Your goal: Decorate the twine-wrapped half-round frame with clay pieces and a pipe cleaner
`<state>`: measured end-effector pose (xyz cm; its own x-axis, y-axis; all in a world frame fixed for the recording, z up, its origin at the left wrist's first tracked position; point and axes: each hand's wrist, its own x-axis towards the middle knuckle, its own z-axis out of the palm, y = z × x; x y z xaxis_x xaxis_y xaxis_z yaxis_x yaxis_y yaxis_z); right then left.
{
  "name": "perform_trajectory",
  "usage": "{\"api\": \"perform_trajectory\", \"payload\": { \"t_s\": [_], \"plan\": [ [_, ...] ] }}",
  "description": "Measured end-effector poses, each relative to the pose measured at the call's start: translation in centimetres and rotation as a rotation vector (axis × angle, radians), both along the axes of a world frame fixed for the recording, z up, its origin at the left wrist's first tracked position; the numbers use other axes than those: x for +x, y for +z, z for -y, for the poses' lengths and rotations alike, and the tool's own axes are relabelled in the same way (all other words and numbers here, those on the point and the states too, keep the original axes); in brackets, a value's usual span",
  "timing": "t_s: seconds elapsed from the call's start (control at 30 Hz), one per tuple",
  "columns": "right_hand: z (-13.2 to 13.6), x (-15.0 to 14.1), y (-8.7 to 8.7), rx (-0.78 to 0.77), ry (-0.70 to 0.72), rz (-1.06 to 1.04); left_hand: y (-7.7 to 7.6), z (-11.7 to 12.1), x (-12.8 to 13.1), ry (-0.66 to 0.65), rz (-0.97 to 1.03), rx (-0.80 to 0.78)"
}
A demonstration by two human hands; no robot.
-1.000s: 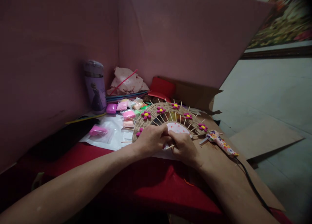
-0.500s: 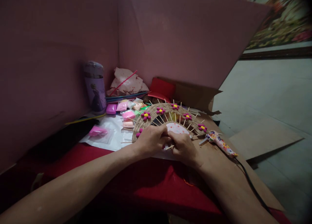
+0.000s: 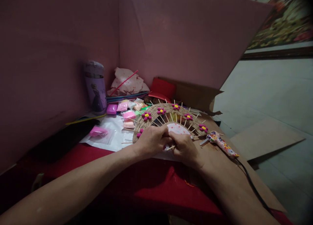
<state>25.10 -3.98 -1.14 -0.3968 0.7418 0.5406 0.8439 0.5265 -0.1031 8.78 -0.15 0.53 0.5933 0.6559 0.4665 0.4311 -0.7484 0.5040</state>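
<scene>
A half-round fan (image 3: 166,108) made of sticks and wound twine, with magenta and yellow flowers on its band, stands in front of me. At its inner base is a white half-disc with red dots (image 3: 179,128). My left hand (image 3: 153,140) is closed at the lower middle of the fan, its fingertips against those of my right hand (image 3: 184,148). The right one is closed too, pinching the fan's base beside the dotted piece. A short stick end (image 3: 170,148) pokes out below the fingers. What lies between the fingertips is mostly hidden.
A flower-patterned glue gun (image 3: 223,146) with a black cord lies on cardboard at right. Several bags of coloured clay (image 3: 128,115) sit on the left by a purple tumbler (image 3: 95,88). Behind are crumpled dotted cloth (image 3: 128,83), a red item (image 3: 162,88) and pink panels (image 3: 183,39).
</scene>
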Motion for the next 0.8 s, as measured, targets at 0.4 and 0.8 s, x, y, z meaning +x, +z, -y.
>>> {"api": "perform_trajectory", "payload": {
  "t_s": [0.4,0.8],
  "plan": [
    [0.09,-0.15,0.17,0.014,0.007,-0.005,0.05,0.02,-0.06,0.011,-0.007,-0.002],
    [0.11,-0.1,0.19,-0.015,0.023,-0.02,0.17,0.07,0.05,0.011,-0.009,-0.007]
  ]
}}
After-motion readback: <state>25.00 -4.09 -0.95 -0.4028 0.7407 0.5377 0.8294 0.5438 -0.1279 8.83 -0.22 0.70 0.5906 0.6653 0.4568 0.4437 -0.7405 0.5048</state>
